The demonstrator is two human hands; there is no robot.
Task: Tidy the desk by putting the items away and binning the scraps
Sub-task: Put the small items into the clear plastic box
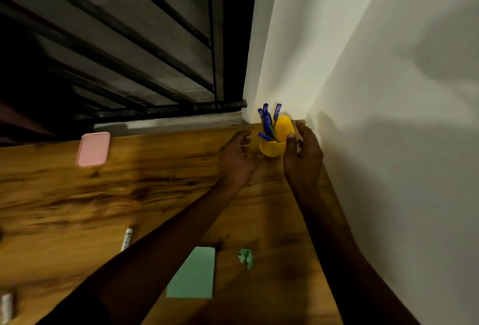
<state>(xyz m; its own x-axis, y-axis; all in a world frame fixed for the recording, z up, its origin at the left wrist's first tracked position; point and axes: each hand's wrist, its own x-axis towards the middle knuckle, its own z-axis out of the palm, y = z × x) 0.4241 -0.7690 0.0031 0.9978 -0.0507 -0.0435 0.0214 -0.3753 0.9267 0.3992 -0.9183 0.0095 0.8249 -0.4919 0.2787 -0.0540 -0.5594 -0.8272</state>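
The yellow cup stands upright at the counter's far right corner, close to where the wall meets the barred window. Blue pens stick up out of it, leaning different ways, with one yellow piece rising at the cup's back right; what that piece is I cannot tell.

The right grip is curved round the cup's right side. Its thumb lies against the cup's wall near the rim and its fingers arc behind, near the wall. Whether it is really clasping the cup or only cupped beside it cannot be told, as the picture is soft with blur. The left grip sits just left of the cup, palm turned toward it, fingers loosely bent and spread, released and grasping nothing; a sliver of counter shows between it and the cup.

Both forearms reach in from the near edge. Between them, nearer the camera, a crumpled green scrap lies on the wood, and just left of it a flat green sheet, partly under the left forearm's shadow. Further left lies a thin white tube, and another pale patterned piece shows at the frame's lower left edge. A pink flat box rests at the counter's far edge, well apart from the cup
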